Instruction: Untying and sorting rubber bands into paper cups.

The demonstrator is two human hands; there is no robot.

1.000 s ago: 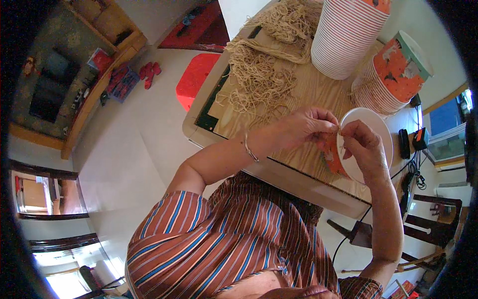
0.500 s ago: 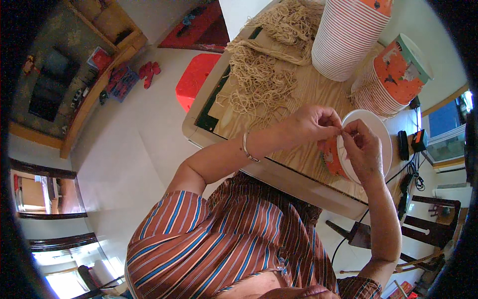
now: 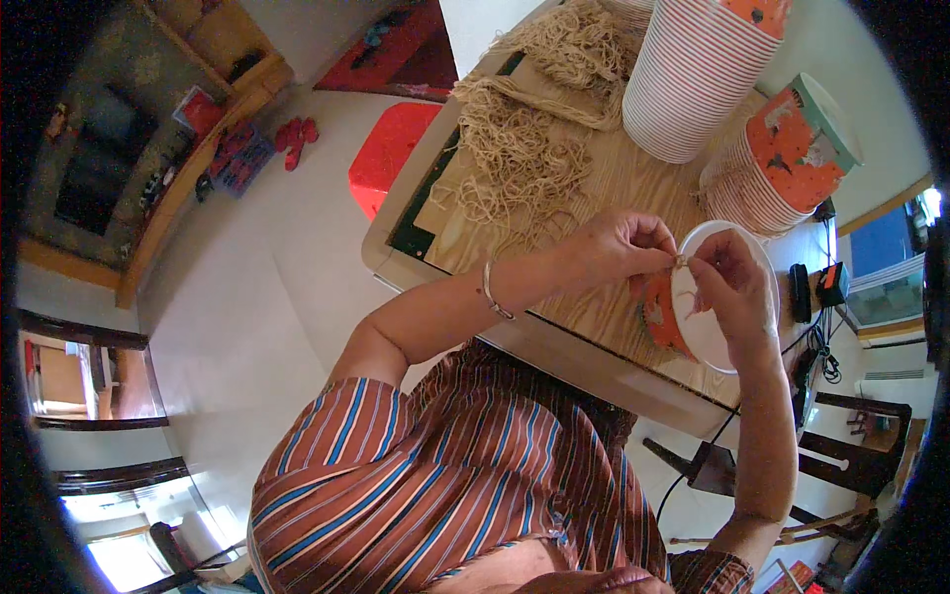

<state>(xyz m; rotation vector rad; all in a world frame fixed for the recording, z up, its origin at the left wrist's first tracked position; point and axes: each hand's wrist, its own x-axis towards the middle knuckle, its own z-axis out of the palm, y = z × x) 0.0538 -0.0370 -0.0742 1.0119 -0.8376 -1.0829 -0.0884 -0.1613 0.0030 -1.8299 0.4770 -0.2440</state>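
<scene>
An orange-patterned paper tub [image 3: 661,315] with a white inside lies tipped at the table's right side, its mouth facing right. At its rim, a short tan piece of twine [image 3: 682,261] shows between my fingertips. My left hand [image 3: 633,247], with a bangle on its wrist, pinches the twine from the left. My right hand [image 3: 734,287] pinches it from the right, in front of the tub's mouth. A loose end seems to hang below the right fingers. Loose tan strands [image 3: 524,158] lie heaped on the table, left of and beyond my hands.
A tall stack of white-rimmed tubs [image 3: 693,84] stands at the back of the wood-grain table [image 3: 604,297]. A second, leaning stack [image 3: 767,183] is to its right. Black cables [image 3: 819,346] and small black boxes lie at the right edge. A red stool [image 3: 391,158] stands left.
My right hand has shifted slightly right, away from the left fingertips, and more twine shows between them. My left hand stays nearly in place.
</scene>
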